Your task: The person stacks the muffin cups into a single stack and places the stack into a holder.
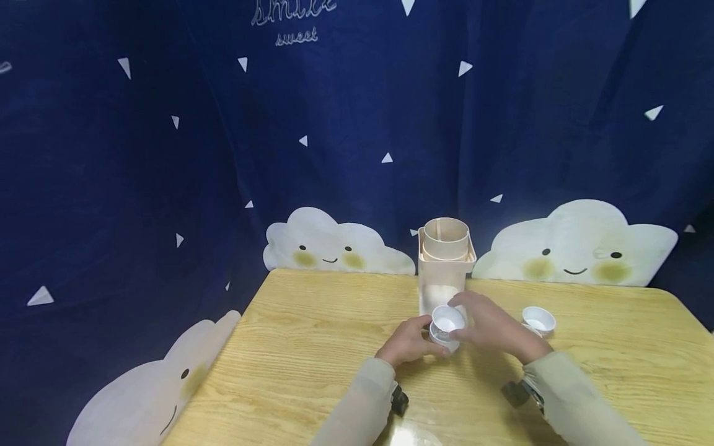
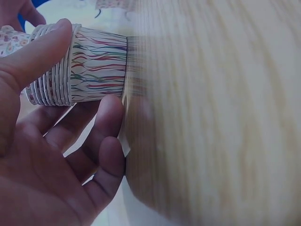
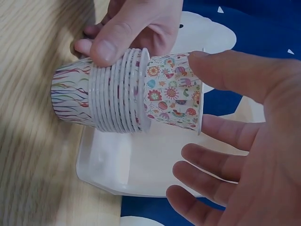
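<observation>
A stack of nested paper cups [image 2: 99, 66] stands base down on the table, the lowest cup patterned with coloured wavy lines. My left hand [image 1: 409, 342] grips this stack from the side, thumb over the rims and fingers curled beneath the thumb's side. Above the stack, a paper cup with a floral print [image 3: 173, 92] has its base at the stack's mouth. My right hand [image 1: 491, 325] pinches that floral cup by its rim between thumb and index finger, the other fingers spread apart. In the right wrist view, the left thumb [image 3: 110, 44] presses on the stacked rims.
A beige holder [image 1: 443, 272] with a round tube [image 1: 446, 238] on top stands just behind the hands, near the table's back edge. Another white cup [image 1: 539, 319] is on the wooden table [image 1: 334, 322], right of the right hand. Behind hangs a dark blue curtain [image 1: 357, 111].
</observation>
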Tool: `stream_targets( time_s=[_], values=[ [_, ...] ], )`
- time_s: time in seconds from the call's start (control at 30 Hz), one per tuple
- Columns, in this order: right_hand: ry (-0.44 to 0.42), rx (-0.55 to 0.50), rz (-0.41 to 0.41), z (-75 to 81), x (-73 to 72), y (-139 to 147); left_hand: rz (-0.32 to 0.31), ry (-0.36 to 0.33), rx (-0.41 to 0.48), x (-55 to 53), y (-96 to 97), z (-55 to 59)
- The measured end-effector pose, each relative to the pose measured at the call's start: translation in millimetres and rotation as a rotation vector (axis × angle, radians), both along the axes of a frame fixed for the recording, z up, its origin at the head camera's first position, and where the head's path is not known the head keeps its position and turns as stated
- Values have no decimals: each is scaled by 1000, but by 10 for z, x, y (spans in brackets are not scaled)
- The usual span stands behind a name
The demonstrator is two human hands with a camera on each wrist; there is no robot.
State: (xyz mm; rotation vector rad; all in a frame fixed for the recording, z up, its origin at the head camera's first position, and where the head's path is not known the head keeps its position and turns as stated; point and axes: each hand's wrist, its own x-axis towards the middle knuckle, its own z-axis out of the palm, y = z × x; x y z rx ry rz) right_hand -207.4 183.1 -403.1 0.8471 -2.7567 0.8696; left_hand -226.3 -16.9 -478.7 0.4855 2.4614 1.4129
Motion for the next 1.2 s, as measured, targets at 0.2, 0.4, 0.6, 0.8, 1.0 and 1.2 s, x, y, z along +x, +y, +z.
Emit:
stream_targets(
  time_s=[0.2,0.4,0.6,0.8,1.0,1.2],
  values=[
    [-8,25,-2,-31,-11,-34,8,-13,15,11,11,-2],
    [-14,30,-4,-52,-16,-30,13,-22,14,14,10,13],
    [-16,30,-11,-61,-23,-28,14,-25,15,12,10,17],
    [-3,25,-11,-66,-19,-26,12,-13,12,5,10,7],
    [-7,31,-21,-86,-8,-27,14,15,-16,2,10,-12],
    [-21,26,-25,-104,-12,-37,19,19,-26,5,8,-9]
  ],
)
